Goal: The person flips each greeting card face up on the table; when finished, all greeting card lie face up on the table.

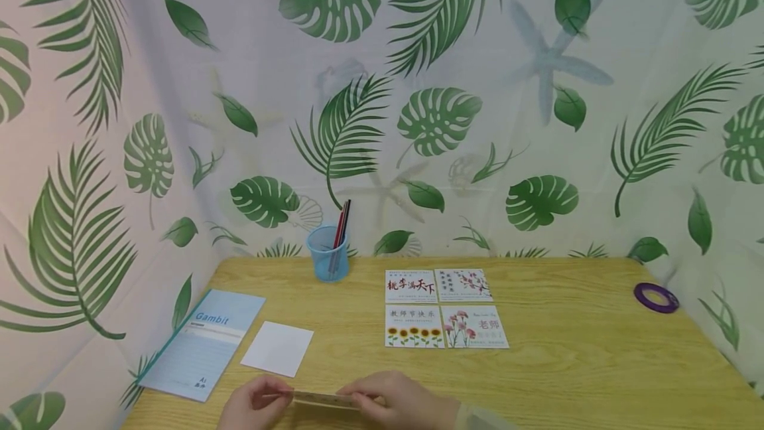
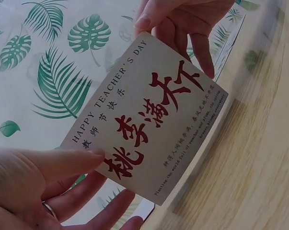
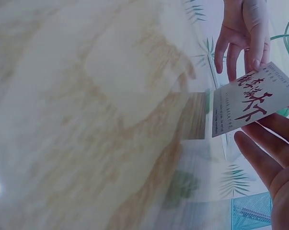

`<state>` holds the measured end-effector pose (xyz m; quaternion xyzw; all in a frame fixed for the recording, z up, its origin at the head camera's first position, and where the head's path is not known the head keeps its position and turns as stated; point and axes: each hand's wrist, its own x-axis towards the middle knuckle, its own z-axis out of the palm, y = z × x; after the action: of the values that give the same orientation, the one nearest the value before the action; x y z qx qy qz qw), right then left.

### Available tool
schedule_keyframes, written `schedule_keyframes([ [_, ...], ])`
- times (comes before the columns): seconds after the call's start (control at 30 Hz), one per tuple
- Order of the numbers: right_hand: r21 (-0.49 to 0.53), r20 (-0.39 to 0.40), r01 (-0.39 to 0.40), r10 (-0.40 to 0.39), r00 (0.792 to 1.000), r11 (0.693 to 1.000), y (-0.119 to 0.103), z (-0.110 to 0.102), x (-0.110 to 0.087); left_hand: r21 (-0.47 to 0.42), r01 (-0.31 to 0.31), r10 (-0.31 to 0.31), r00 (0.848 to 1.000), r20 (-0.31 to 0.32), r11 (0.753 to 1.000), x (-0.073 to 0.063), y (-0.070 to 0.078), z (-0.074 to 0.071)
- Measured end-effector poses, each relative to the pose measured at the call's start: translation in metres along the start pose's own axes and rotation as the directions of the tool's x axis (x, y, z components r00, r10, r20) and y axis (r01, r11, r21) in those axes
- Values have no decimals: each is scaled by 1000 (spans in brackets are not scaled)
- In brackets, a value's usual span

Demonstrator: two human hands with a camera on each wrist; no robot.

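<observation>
Between my two hands is a greeting card (image 2: 149, 115), printed with large red Chinese characters and "Happy Teacher's Day". My left hand (image 1: 256, 403) pinches one end, thumb over the printed face in the left wrist view. At the opposite end, my right hand (image 1: 396, 400) grips the card with thumb and fingers. The head view catches the card nearly edge-on, low over the table's near side. A blank white square card (image 1: 277, 348) lies just beyond the left hand.
Cards with red characters (image 1: 410, 286), blossoms (image 1: 465, 285), sunflowers (image 1: 414, 326) and pink flowers (image 1: 474, 327) form a block on the wooden table. A Gambit pad (image 1: 203, 344) lies left. A blue mesh pen cup (image 1: 328, 257) stands behind; a purple tape roll (image 1: 656, 297) sits right.
</observation>
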<state>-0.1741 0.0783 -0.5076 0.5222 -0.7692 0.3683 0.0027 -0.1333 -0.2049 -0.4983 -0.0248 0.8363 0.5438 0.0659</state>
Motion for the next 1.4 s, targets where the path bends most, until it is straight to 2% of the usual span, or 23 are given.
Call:
schedule_keyframes([
  [0.2, 77, -108, -18, 26, 994, 997, -3, 1, 3, -6, 28, -28, 997, -77, 1000, 0, 3, 3],
  [0.4, 99, -138, -8, 22, 990, 995, -4, 3, 2, -18, 65, -67, 989, -135, 998, 0, 7, 7],
  [0.6, 52, -234, 17, -5, 972, 998, 2, 6, 1, -63, 76, -84, 987, -140, 995, 1, 13, 11],
  [0.73, 112, -255, -47, 74, 964, 993, 1, 4, 0, -135, 81, -97, 989, -114, 988, 2, 15, 14],
  [0.83, 178, -261, -99, 144, 954, 979, -3, 1, 1, -209, 101, -125, 987, -102, 973, 2, 18, 15],
  [0.93, 265, -267, -125, 197, 943, 956, -4, 0, 3, -244, 115, -145, 984, -107, 963, 4, 21, 16],
  [1.13, 393, -283, -153, 277, 918, 907, -6, -3, 3, -231, 115, -148, 980, -132, 966, 8, 24, 19],
  [1.4, 461, -314, -189, 359, 879, 867, -6, -6, 0, -236, 100, -132, 983, -125, 966, 10, 26, 24],
])
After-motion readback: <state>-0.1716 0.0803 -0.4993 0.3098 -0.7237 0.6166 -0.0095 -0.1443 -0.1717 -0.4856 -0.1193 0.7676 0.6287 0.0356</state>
